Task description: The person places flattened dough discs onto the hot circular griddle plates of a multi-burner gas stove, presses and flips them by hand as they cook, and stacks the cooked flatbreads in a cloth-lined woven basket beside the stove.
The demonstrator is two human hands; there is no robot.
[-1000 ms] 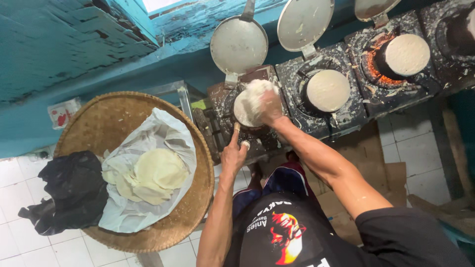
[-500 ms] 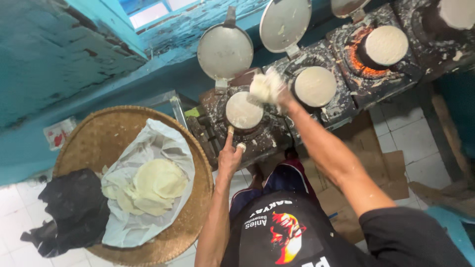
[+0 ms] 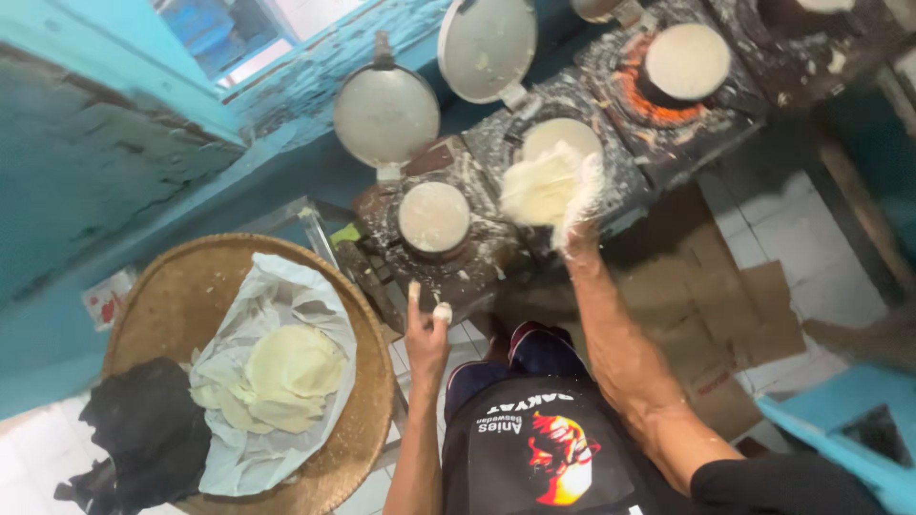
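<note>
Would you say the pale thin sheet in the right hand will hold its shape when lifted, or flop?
The sheet looks floppy: it bunches and droops from the right hand. Probably light and easily torn, since it appears very thin, like the stacked sheets in the woven tray.

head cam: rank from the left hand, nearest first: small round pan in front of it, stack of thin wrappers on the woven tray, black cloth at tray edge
From the left hand:
1. Small round pan, just ahead on the stove.
2. Stack of wrappers, to its left on the woven tray.
3. Black cloth, far left at the tray's edge.
</note>
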